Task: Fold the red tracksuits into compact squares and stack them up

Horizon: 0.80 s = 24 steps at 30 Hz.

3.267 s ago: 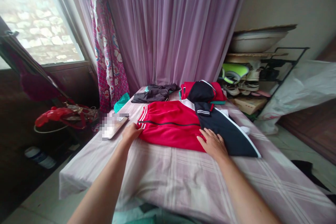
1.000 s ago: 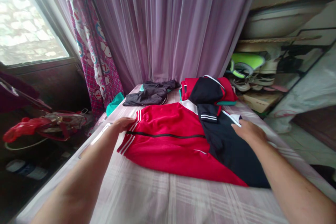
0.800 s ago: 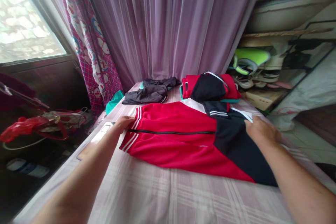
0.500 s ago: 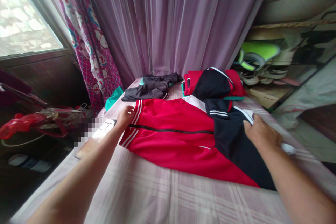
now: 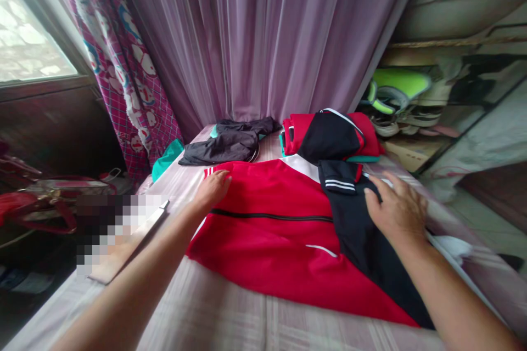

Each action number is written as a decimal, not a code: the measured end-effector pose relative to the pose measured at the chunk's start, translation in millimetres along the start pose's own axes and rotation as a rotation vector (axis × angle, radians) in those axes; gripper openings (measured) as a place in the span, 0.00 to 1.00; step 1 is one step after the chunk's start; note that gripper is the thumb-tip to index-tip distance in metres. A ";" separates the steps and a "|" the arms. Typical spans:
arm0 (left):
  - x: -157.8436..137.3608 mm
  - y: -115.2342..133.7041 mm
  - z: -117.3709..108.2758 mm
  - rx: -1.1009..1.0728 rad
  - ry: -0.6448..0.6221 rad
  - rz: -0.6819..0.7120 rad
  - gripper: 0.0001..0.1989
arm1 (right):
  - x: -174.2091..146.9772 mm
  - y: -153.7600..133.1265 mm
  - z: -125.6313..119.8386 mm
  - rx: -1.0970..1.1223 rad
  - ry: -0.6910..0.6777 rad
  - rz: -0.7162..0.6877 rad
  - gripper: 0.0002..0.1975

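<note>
A red and black zip jacket (image 5: pixel 272 263) lies spread sideways on the bed, its black zipper running across the middle. White stripes edge its hem at the left, and a black cuff with two white stripes rests folded over the black shoulder part. My left hand (image 5: pixel 212 189) lies on the red fabric near the hem, fingers stretched forward. Over the black part, at its right edge, my right hand (image 5: pixel 397 205) is open with fingers apart. Some white material (image 5: pixel 453 247) shows beside my right wrist.
Behind the jacket sits a folded red and black stack (image 5: pixel 333 134), with dark grey clothing (image 5: pixel 222 145) to its left. A phone-like slab (image 5: pixel 135 247), partly pixelated, lies by my left forearm. Purple curtains (image 5: pixel 263 38) hang behind the bed; a shoe shelf (image 5: pixel 411 148) stands right.
My left hand has moved right from the hem's edge onto the red fabric. My right hand has let go of the white-edged collar area and spread its fingers. The view has shifted slightly.
</note>
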<state>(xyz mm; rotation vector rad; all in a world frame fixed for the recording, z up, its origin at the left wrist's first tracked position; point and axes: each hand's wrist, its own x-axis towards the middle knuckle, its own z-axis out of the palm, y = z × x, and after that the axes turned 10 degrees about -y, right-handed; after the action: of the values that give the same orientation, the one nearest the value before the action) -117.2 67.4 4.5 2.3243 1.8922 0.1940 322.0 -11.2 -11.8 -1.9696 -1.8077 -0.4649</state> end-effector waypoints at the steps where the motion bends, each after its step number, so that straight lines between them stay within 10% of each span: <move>1: 1.6 1.5 8.3 0.017 0.001 0.001 0.21 | 9.3 -9.5 -2.4 0.040 -0.014 -0.063 0.20; 12: -3.5 -10.5 48.2 0.110 0.098 -0.057 0.25 | 123.6 -146.8 33.4 -0.003 -0.694 -0.223 0.20; 24: -8.0 0.3 38.9 0.074 -0.011 -0.158 0.30 | 137.9 -161.8 94.8 -0.077 -0.640 -0.004 0.20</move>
<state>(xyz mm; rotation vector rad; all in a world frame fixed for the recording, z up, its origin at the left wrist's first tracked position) -111.2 58.6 -33.7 2.2019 2.1000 0.0958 170.7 165.6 -8.4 -2.3454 -2.1769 0.1256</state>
